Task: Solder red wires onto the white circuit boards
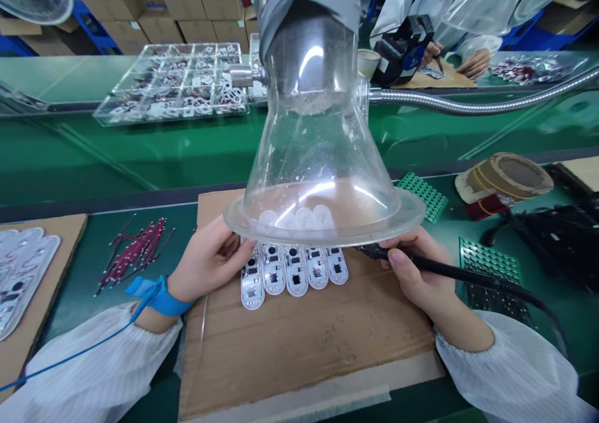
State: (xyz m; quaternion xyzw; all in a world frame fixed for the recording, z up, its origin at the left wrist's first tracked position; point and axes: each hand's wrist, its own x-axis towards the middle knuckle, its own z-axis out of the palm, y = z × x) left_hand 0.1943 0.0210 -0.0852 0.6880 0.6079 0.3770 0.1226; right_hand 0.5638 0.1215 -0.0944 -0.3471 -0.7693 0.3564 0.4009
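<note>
A row of several white, rounded circuit boards [296, 273] lies on a cardboard sheet [309, 342]. My left hand [210, 251], with a blue wrist strap [171, 298], is closed at the upper end of the leftmost circuit board [253, 286], thumb and curled fingers on its edge. That board sits slightly lower than its neighbours. In my right hand [418, 270] is a black soldering iron [449, 270], held like a pen and pointing left toward the row. The clear fume hood [322, 161] covers the boards' far ends, and the iron's tip is hard to make out.
Dark red wires [133, 254] lie in a bundle at left, beside more white boards [23, 273] on cardboard. Green circuit boards [489, 261] and a round tan container [503, 176] are at right. Beyond the green divider stand a compartment tray [178, 83] and a co-worker's hands [472, 64].
</note>
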